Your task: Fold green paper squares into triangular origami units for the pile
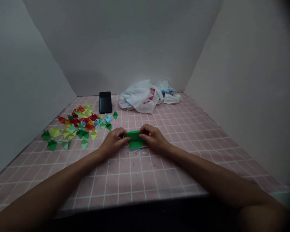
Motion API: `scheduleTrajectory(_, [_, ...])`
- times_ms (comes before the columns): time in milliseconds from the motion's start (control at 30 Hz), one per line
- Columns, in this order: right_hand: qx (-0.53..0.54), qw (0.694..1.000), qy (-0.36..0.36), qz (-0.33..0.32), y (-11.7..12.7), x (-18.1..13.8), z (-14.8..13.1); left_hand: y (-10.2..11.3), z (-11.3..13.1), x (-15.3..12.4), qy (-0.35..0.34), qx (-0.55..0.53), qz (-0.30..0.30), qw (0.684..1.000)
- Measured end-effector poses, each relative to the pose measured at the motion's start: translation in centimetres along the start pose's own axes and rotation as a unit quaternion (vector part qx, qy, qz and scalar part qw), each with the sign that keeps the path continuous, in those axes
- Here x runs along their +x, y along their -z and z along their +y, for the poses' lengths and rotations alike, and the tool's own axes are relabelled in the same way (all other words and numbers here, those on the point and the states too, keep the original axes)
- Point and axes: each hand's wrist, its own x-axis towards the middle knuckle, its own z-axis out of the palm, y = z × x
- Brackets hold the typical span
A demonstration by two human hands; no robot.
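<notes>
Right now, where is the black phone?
In the head view, the black smartphone lies near the far wall, left of the white plastic bag, beyond the folded paper triangles.

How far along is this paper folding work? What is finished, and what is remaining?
Done: many folded triangles lie in a colourful pile at the left. In hand: the left hand and right hand hold a green sheet between their fingers. Left: a small stack of coloured sheets lies beneath it; its exact count cannot be seen.
</notes>
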Motion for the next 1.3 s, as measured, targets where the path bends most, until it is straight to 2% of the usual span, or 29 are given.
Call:
scheduleTrajectory(100, [0.037, 0.999, -0.017, 0.005, 0.0, -0.1, 0.0, 0.0, 0.6, -0.2, 0.023, -0.050, 0.002, 0.999])
scheduleTrajectory(200, [0.073, 0.996, -0.018, 0.045, -0.1, -0.1, 0.1, -0.1, 0.9, -0.3, -0.009, -0.039, 0.054, 0.998])
scheduleTrajectory(300, [0.151, 0.984, -0.062, 0.077, -0.2, -0.1, 0.2, -0.3, 0.9, -0.3, -0.044, -0.028, 0.082, 0.995])
scheduleTrajectory(433, [0.226, 0.965, -0.129, 0.014, -0.3, -0.6, -0.2, -0.6, 1.0, -0.5, -0.042, -0.045, 0.097, 0.993])
scheduleTrajectory(733, [0.225, 0.966, -0.126, 0.012, -0.6, -1.1, -0.5, -0.7, 1.1, -0.5, 0.050, -0.119, 0.050, 0.990])
scheduleTrajectory(900, [0.190, 0.976, -0.110, 0.000, -1.0, -1.3, -0.6, -0.8, 1.7, -0.7, 0.076, -0.121, -0.010, 0.990])
scheduleTrajectory(967, [0.238, 0.964, -0.117, 0.001, -1.2, -1.4, -1.0, -0.8, 1.9, -0.7, 0.083, -0.132, -0.001, 0.988])
scheduleTrajectory(1100, [0.331, 0.927, -0.176, -0.017, -1.6, -1.5, -1.8, -0.7, 2.3, -0.7, 0.127, -0.187, 0.052, 0.973])
scheduleTrajectory(1300, [0.306, 0.930, -0.203, 0.006, -1.1, -1.3, -2.1, -0.9, 2.6, -0.9, 0.181, -0.296, -0.018, 0.938])
